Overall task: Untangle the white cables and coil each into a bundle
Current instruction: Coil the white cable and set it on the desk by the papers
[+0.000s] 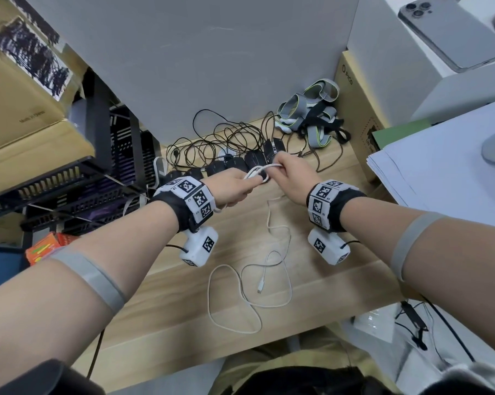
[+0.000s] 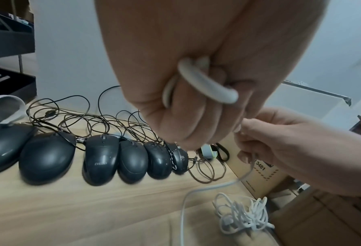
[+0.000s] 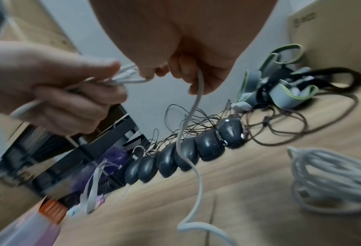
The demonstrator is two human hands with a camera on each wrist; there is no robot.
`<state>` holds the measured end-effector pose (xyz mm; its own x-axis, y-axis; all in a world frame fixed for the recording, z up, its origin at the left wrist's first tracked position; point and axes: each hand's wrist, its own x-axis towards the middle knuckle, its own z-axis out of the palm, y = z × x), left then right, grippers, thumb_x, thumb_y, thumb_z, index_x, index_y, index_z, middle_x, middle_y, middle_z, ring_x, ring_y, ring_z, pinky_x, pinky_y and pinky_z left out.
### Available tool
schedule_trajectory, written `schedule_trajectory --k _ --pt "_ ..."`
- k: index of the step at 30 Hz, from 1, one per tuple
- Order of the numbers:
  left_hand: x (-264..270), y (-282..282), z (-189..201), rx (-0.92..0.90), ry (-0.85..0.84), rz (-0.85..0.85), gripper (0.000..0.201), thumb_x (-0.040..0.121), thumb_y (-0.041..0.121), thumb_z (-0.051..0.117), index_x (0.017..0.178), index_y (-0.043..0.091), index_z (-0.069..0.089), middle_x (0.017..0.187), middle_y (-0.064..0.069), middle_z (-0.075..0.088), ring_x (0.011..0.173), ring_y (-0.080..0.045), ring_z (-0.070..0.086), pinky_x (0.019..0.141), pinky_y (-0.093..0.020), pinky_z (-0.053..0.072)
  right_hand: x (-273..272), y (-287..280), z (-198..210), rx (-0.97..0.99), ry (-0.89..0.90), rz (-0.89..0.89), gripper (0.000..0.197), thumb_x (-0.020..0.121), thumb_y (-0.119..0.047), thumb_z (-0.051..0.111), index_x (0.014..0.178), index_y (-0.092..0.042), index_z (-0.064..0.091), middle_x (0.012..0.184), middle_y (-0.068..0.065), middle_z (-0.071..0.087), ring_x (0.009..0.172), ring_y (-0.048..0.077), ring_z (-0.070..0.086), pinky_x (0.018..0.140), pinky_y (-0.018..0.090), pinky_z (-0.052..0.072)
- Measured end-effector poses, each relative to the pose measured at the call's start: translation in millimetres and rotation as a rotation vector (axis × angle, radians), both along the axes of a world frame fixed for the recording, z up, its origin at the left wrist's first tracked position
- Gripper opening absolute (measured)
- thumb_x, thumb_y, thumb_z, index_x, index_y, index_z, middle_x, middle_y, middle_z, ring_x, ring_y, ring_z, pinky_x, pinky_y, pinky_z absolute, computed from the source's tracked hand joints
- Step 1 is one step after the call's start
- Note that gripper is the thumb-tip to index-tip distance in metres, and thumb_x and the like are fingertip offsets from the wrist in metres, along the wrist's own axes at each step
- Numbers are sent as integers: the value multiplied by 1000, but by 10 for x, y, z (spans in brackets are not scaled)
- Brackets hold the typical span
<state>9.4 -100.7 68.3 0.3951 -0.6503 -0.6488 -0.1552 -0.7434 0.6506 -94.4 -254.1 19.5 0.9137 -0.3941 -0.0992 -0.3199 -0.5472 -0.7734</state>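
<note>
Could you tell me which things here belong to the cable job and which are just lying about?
Job: white cable held by left hand and right hand; coiled bundle.
Lying about: mice, black cords, straps, phone, boxes.

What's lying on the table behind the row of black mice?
Behind the mice lies a tangle of thin dark cords on the wooden table, reaching the grey partition. The hands hide where some cords run.

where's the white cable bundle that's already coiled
The coiled white bundle lies on the wooden desk at the person's right, below the right hand, beside the cardboard box; the head view hides it.
</note>
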Motion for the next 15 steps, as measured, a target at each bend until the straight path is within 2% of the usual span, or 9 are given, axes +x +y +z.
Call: schedule_trajectory --k 2,4,6,7,9,11,13,15 --pt "8 33 -20 7 -8 12 46 85 59 44 83 13 50 49 3 32 42 -18 33 52 -32 31 -23 -61 -31 22 36 -88 23 98 -35 47 82 -19 50 70 -1 55 70 23 51 62 34 36" --pt "3 61 -56 -27 23 81 47 90 58 44 71 15 44 47 3 32 40 -19 40 57 -38 40 -44 -105 -50 44 86 -146 21 98 -31 46 81 -18 49 70 -1 54 69 22 50 61 33 34" --pt "-18 59 -57 -78 70 199 49 99 53 40 64 19 37 46 3 29 38 -20 41 52 -35 46 -48 -110 -67 104 129 -189 20 95 -28 46 77 -21 46 71 -1 54 69 22 50 62 33 36" --pt "-26 42 -47 -99 87 277 50 102 51 37 63 19 35 46 2 29 37 -19 40 48 -32 47 -46 -90 -79 143 163 -185 19 95 -28 45 77 -21 48 73 0 55 71 23 52 64 35 41" --pt "-27 -8 -35 -130 58 436 52 102 51 34 61 20 36 44 3 32 34 -19 38 47 -29 42 -54 2 -100 148 246 -82 21 96 -25 41 90 -13 57 84 7 61 80 28 57 76 41 49" --pt "-30 -55 -51 -123 -46 532 54 100 51 31 58 19 38 43 1 37 34 -23 42 52 -33 41 -62 176 -85 61 340 104 25 98 -24 37 102 -9 57 98 12 64 91 30 61 85 43 51" --pt "-39 -86 -96 -69 -152 534 55 102 49 28 62 15 42 49 -5 45 39 -25 47 53 -31 43 -41 377 -44 26 367 249 25 99 -20 37 106 -5 56 103 15 65 95 32 61 86 40 50" --pt "-63 -107 -118 -51 -217 528 55 105 46 26 70 10 48 61 -11 53 48 -26 54 46 -25 42 28 544 -17 25 346 328 23 98 -14 38 104 0 55 101 18 65 92 33 62 81 39 51"
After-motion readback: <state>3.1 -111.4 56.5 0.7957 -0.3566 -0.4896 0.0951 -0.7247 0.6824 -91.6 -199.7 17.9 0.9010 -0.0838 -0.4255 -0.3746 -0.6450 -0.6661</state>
